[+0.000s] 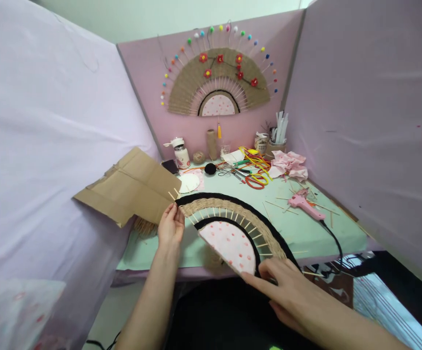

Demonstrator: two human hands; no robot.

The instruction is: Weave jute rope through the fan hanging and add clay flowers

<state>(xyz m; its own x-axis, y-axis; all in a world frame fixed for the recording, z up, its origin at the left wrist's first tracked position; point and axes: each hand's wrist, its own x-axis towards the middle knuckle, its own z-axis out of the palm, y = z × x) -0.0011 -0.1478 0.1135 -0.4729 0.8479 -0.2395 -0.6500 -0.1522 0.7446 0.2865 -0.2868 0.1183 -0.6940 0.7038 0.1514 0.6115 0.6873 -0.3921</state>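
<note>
A half-round handmade fan (229,243) is tilted in front of me, its right end lower and nearer. It has a white centre with pink-red spots, thin wooden sticks, a woven tan band and black borders. My left hand (171,224) pinches its left end between thumb and fingers, near a few protruding stick tips. At the lower right my right hand (286,287) is closed around the other end, index finger stretched toward the spotted centre's bottom edge. That hand hides the fan's right corner.
A cardboard sheet (132,184) lies at left. Orange-handled scissors (255,182), a black yarn ball (210,168) and colourful strands are behind the fan. A pink glue gun (306,204) with a black cable and loose sticks lie right. A finished-looking fan (185,92) hangs on the back panel.
</note>
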